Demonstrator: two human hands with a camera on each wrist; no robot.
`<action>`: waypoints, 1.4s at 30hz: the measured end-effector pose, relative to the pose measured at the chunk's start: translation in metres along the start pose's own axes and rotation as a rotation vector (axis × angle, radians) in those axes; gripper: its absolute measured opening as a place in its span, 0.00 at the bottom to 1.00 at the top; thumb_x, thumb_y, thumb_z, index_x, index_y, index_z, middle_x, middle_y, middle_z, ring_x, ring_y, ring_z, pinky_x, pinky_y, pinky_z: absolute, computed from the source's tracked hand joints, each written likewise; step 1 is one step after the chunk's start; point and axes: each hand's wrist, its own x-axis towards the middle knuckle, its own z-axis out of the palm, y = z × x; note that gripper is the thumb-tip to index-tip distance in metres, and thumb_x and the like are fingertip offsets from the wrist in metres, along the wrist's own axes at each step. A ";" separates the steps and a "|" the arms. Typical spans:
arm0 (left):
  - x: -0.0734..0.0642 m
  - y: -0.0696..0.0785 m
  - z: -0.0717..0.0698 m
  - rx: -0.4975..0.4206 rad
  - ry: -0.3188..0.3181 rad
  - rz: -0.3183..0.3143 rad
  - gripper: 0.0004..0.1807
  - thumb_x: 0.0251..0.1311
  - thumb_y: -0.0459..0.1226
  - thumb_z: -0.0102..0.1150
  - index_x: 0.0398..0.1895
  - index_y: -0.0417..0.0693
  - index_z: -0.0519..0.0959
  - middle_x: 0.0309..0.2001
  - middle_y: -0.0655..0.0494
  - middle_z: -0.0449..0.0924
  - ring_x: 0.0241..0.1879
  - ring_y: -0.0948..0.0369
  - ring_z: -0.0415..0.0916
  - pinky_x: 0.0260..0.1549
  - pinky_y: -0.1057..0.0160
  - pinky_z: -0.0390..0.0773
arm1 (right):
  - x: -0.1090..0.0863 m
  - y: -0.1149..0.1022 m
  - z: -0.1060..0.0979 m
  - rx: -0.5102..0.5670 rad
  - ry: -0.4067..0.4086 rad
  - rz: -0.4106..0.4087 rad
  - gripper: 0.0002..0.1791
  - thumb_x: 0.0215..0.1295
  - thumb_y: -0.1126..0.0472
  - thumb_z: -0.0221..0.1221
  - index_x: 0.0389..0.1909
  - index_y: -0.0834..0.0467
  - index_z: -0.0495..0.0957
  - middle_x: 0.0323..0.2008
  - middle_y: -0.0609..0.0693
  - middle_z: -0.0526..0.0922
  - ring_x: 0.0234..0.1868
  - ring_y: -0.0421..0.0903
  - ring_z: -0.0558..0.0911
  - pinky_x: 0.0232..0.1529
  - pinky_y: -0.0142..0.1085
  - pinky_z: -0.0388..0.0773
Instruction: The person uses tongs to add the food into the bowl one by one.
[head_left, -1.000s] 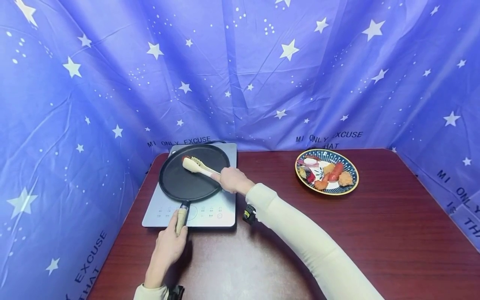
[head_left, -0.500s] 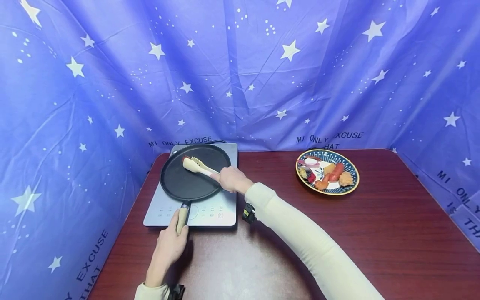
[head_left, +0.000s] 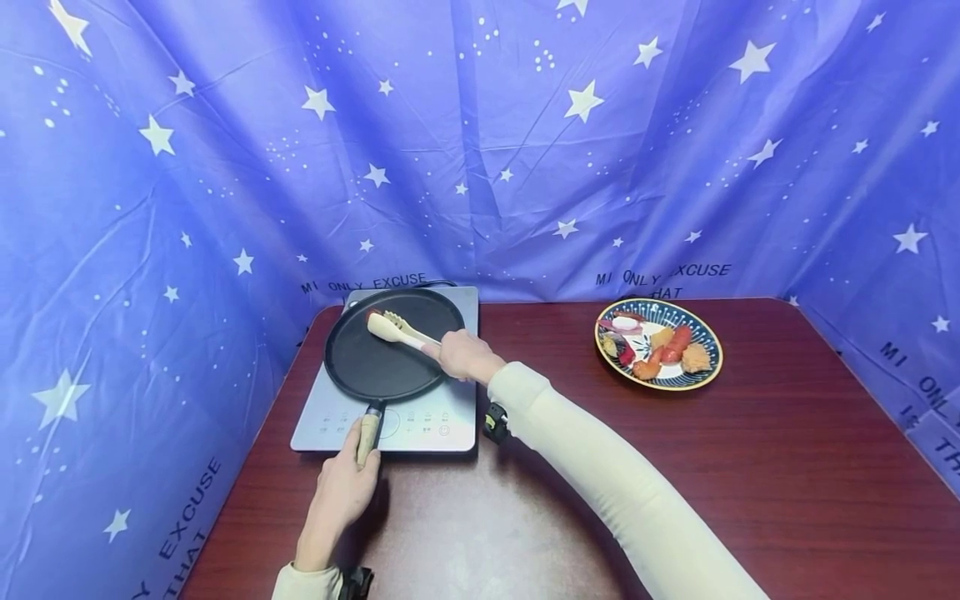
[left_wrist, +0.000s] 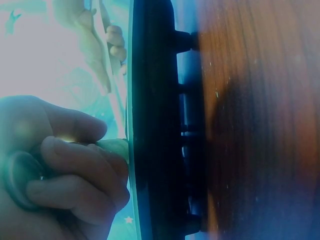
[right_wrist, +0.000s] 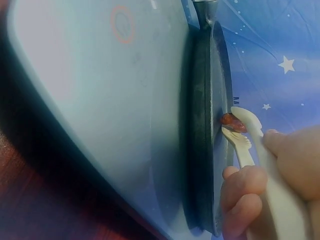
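My left hand (head_left: pixel 347 487) grips the wood-toned handle (head_left: pixel 367 437) of a flat black frying pan (head_left: pixel 375 371), its fingers curled round it in the left wrist view. Over the pan, my right hand (head_left: pixel 468 356) holds cream-coloured tongs (head_left: pixel 386 327) that slant to the left. Between the tong tips sits a small reddish-brown piece of food (right_wrist: pixel 233 123), close to the pan's surface in the right wrist view. From the head view, most of that piece is hidden by the tongs.
The pan stands on a silver induction cooktop (head_left: pixel 315 417) with touch controls along its front. A patterned plate (head_left: pixel 652 312) with sausage and other foods is at the right on the dark red table (head_left: pixel 787 467). Star-printed curtains (head_left: pixel 525 125) surround the table.
The whole head view has shifted slightly to the right. Both hands, the tongs and the pan keep nearly the same places relative to one another.
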 end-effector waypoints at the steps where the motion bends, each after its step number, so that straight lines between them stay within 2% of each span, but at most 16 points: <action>1: 0.000 0.000 0.000 0.001 0.000 0.000 0.33 0.62 0.41 0.49 0.71 0.45 0.58 0.43 0.31 0.77 0.36 0.43 0.76 0.37 0.42 0.71 | 0.000 0.000 0.000 -0.007 0.005 -0.003 0.32 0.70 0.37 0.40 0.17 0.55 0.75 0.12 0.48 0.76 0.15 0.44 0.75 0.19 0.37 0.70; 5: -0.001 0.000 0.002 0.004 -0.004 -0.003 0.33 0.62 0.41 0.48 0.71 0.45 0.58 0.44 0.31 0.77 0.37 0.42 0.76 0.37 0.42 0.71 | -0.001 0.001 0.000 -0.034 0.031 -0.018 0.31 0.70 0.37 0.41 0.15 0.54 0.71 0.19 0.52 0.75 0.22 0.47 0.75 0.21 0.39 0.71; 8: -0.001 0.001 0.002 0.002 -0.002 0.004 0.32 0.62 0.41 0.48 0.71 0.45 0.58 0.45 0.31 0.77 0.37 0.42 0.77 0.37 0.42 0.72 | -0.003 0.002 -0.001 -0.041 0.048 -0.017 0.30 0.70 0.37 0.41 0.16 0.53 0.70 0.20 0.53 0.74 0.24 0.48 0.75 0.22 0.41 0.71; 16: 0.003 0.002 0.003 0.000 0.002 0.022 0.33 0.62 0.41 0.49 0.70 0.45 0.59 0.41 0.32 0.78 0.34 0.43 0.77 0.34 0.43 0.72 | -0.004 0.010 -0.011 -0.004 0.078 0.015 0.30 0.69 0.36 0.41 0.17 0.53 0.71 0.19 0.51 0.74 0.22 0.48 0.75 0.22 0.42 0.70; 23: 0.003 0.001 0.003 0.009 -0.010 0.003 0.33 0.62 0.41 0.48 0.71 0.45 0.58 0.44 0.31 0.77 0.35 0.43 0.76 0.36 0.43 0.72 | -0.020 0.023 -0.023 -0.043 0.131 0.024 0.31 0.68 0.35 0.42 0.16 0.54 0.72 0.22 0.53 0.75 0.22 0.50 0.76 0.21 0.44 0.71; 30: 0.002 -0.001 0.002 0.017 0.000 0.006 0.33 0.62 0.41 0.48 0.70 0.42 0.58 0.44 0.29 0.76 0.35 0.42 0.76 0.36 0.42 0.72 | -0.045 0.048 -0.034 -0.081 0.188 0.031 0.30 0.67 0.34 0.44 0.19 0.54 0.73 0.19 0.53 0.74 0.19 0.51 0.75 0.19 0.45 0.70; 36: 0.001 -0.002 0.001 0.016 -0.005 0.004 0.33 0.62 0.40 0.49 0.71 0.42 0.58 0.45 0.29 0.76 0.38 0.41 0.76 0.38 0.42 0.71 | -0.067 0.076 -0.048 -0.095 0.236 0.050 0.32 0.65 0.32 0.44 0.20 0.55 0.73 0.18 0.53 0.74 0.19 0.53 0.75 0.18 0.48 0.69; 42: 0.001 -0.002 0.001 0.012 0.010 0.013 0.33 0.62 0.40 0.49 0.70 0.42 0.58 0.43 0.30 0.77 0.36 0.42 0.77 0.37 0.42 0.72 | -0.087 0.106 -0.059 -0.109 0.269 0.059 0.30 0.65 0.33 0.46 0.20 0.56 0.72 0.17 0.52 0.73 0.17 0.52 0.74 0.19 0.47 0.68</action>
